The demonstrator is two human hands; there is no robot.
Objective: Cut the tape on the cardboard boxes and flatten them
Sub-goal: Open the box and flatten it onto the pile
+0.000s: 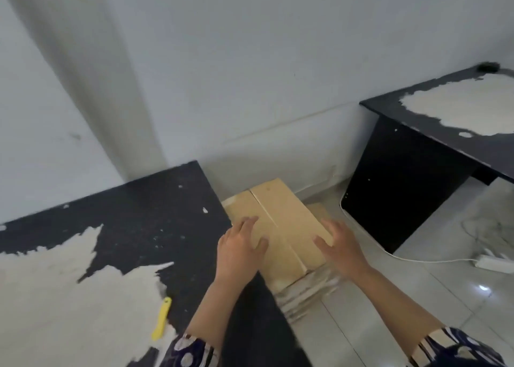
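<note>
A flattened tan cardboard box lies on top of a stack of flat cardboard on the floor, between two desks. My left hand lies on the box's left half with its fingers spread. My right hand is at the box's right edge, fingers straight, thumb over the top face. A yellow utility knife lies on the left desk, well apart from both hands.
The dark left desk, its surface peeling, borders the stack. A second dark desk stands at the right. A white power strip and cable lie on the tiled floor. The white wall is just behind the stack.
</note>
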